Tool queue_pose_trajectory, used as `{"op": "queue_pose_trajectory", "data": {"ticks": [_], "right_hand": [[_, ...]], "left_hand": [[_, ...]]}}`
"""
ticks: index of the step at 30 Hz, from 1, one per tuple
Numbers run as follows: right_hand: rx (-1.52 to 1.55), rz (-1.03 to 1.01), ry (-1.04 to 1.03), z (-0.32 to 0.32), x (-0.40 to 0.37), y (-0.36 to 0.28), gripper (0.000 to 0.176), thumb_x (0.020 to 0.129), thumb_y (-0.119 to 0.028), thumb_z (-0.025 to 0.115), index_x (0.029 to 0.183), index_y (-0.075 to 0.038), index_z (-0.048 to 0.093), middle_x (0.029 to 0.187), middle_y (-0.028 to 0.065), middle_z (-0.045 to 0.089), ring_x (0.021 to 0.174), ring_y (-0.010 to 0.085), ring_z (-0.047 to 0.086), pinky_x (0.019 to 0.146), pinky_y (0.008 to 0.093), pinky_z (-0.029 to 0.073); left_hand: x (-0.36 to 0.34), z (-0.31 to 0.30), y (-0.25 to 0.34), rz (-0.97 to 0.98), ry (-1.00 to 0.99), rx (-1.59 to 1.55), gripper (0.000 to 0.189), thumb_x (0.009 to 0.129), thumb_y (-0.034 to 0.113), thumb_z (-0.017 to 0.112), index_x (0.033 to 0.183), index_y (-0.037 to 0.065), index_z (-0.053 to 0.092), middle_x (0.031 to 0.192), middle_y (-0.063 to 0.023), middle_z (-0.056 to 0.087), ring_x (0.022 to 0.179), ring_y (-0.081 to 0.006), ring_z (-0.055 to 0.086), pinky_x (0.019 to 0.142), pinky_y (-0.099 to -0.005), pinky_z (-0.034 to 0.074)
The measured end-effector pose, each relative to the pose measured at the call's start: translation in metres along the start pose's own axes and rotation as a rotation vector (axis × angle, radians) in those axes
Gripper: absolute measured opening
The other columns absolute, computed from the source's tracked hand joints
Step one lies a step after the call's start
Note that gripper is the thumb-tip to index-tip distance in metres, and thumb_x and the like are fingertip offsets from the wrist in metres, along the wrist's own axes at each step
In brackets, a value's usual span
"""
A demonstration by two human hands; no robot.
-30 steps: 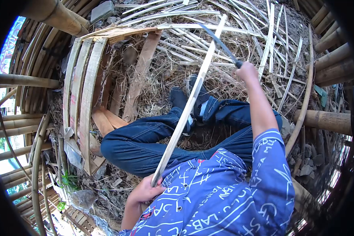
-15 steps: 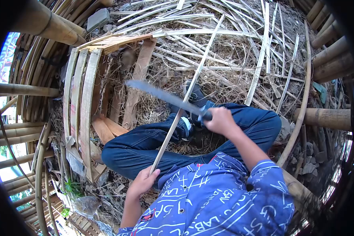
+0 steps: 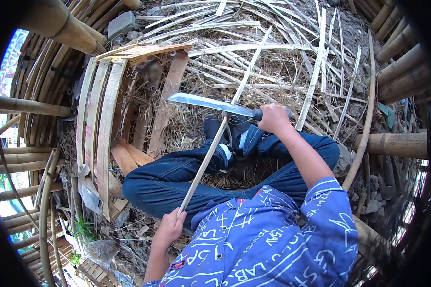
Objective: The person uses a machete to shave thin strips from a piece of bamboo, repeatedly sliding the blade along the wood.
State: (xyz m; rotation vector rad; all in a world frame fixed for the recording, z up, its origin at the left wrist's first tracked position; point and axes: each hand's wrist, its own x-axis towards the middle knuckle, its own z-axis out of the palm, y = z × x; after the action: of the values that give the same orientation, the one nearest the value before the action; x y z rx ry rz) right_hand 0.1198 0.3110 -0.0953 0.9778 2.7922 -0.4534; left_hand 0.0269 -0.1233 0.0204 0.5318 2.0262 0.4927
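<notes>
My right hand (image 3: pixel 274 118) is wrapped round the dark handle of a machete (image 3: pixel 210 103), whose long blade points left. Its blade crosses over a thin bamboo strip (image 3: pixel 203 167) at about mid-length. The near end of that strip is pinched in my left hand (image 3: pixel 170 226), close to my left thigh. From there the strip slants up and away to the right, past my crossed feet, its far end over the scattered strips.
A wooden slatted crate (image 3: pixel 106 119) stands at left. Many split bamboo strips (image 3: pixel 316 81) lie over shavings ahead. Bamboo poles (image 3: pixel 392 145) line both sides. A grey block (image 3: pixel 121 25) sits at upper left, and rubble (image 3: pixel 373 206) lies at right.
My right hand and the machete have moved away from my body and slightly right along the strip. My left hand is slightly lower, and its fingers still hold the strip.
</notes>
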Motion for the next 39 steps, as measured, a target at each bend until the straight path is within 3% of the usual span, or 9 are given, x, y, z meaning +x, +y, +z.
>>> {"op": "queue_pose_trajectory", "data": {"ticks": [2,5,18,22,26,29,30,36,39], "right_hand": [[-0.043,-0.021,-0.004,0.001,0.001,0.003,0.026,0.063,-0.026,0.070,0.079,-0.006,0.068,0.081,0.0170,0.068,0.079,0.0331,0.068,0.072,0.0424,0.054],[-0.046,-0.021,-0.011,0.007,0.006,0.000,0.026,0.062,-0.026,0.071,0.078,-0.006,0.068,0.080,0.0161,0.068,0.079,0.0323,0.068,0.072,0.0422,0.054],[-0.084,0.023,0.036,0.008,0.009,-0.001,0.027,0.062,-0.026,0.070,0.081,-0.007,0.068,0.080,0.0153,0.068,0.079,0.0311,0.068,0.073,0.0412,0.053],[0.023,-0.071,0.018,0.006,-0.015,-0.024,0.024,0.065,-0.027,0.068,0.078,-0.008,0.066,0.075,0.0163,0.067,0.072,0.0335,0.067,0.068,0.0441,0.054],[0.014,-0.202,-0.118,0.006,-0.025,-0.044,0.024,0.066,-0.027,0.068,0.079,-0.007,0.067,0.076,0.0159,0.068,0.075,0.0328,0.068,0.069,0.0424,0.054],[0.026,0.062,-0.041,0.006,0.005,-0.018,0.026,0.067,-0.027,0.068,0.084,-0.007,0.070,0.085,0.0169,0.069,0.082,0.0310,0.068,0.075,0.0411,0.054],[-0.030,0.096,0.032,0.006,0.013,-0.010,0.027,0.066,-0.027,0.068,0.085,-0.007,0.070,0.087,0.0170,0.069,0.083,0.0312,0.068,0.077,0.0411,0.054],[-0.056,0.127,-0.050,-0.007,0.028,-0.002,0.029,0.066,-0.026,0.068,0.087,-0.007,0.070,0.093,0.0164,0.070,0.090,0.0307,0.068,0.079,0.0420,0.054],[-0.078,0.294,-0.071,-0.010,0.042,0.007,0.033,0.070,-0.025,0.064,0.097,-0.006,0.069,0.100,0.0181,0.069,0.096,0.0308,0.067,0.084,0.0415,0.054]], "left_hand": [[0.000,-0.003,0.003,0.001,-0.001,0.024,0.027,0.096,0.023,0.049,0.090,-0.003,0.055,0.065,-0.0241,0.056,0.063,-0.0428,0.057,0.056,-0.0428,0.042],[0.000,-0.005,0.007,-0.013,0.005,0.000,0.027,0.096,0.023,0.049,0.092,-0.003,0.055,0.065,-0.0241,0.056,0.063,-0.0431,0.057,0.055,-0.0426,0.042],[-0.003,-0.004,0.005,-0.001,0.005,-0.014,0.027,0.096,0.022,0.048,0.093,-0.004,0.055,0.063,-0.0229,0.053,0.056,-0.0381,0.054,0.055,-0.0409,0.042],[-0.003,0.002,0.003,-0.003,-0.012,-0.014,0.026,0.097,0.022,0.048,0.092,-0.003,0.054,0.062,-0.0224,0.053,0.056,-0.0381,0.055,0.054,-0.0414,0.042],[-0.008,0.003,0.012,-0.033,-0.001,-0.032,0.025,0.096,0.021,0.049,0.091,-0.003,0.054,0.062,-0.0237,0.054,0.057,-0.0411,0.055,0.054,-0.0425,0.042],[-0.013,0.008,0.000,0.008,0.015,0.019,0.025,0.096,0.021,0.049,0.091,-0.003,0.054,0.063,-0.0247,0.054,0.061,-0.0439,0.056,0.054,-0.0435,0.042],[-0.013,0.009,0.003,0.007,0.022,0.018,0.025,0.096,0.021,0.049,0.091,-0.003,0.054,0.063,-0.0247,0.054,0.061,-0.0439,0.056,0.054,-0.0435,0.042],[-0.004,0.005,0.016,0.000,0.033,0.051,0.025,0.095,0.021,0.048,0.092,-0.002,0.054,0.064,-0.0257,0.054,0.065,-0.0463,0.056,0.055,-0.0450,0.042],[-0.019,0.005,0.002,-0.003,0.038,0.035,0.024,0.095,0.021,0.049,0.089,-0.002,0.053,0.064,-0.0252,0.054,0.064,-0.0451,0.056,0.055,-0.0446,0.041]]}}
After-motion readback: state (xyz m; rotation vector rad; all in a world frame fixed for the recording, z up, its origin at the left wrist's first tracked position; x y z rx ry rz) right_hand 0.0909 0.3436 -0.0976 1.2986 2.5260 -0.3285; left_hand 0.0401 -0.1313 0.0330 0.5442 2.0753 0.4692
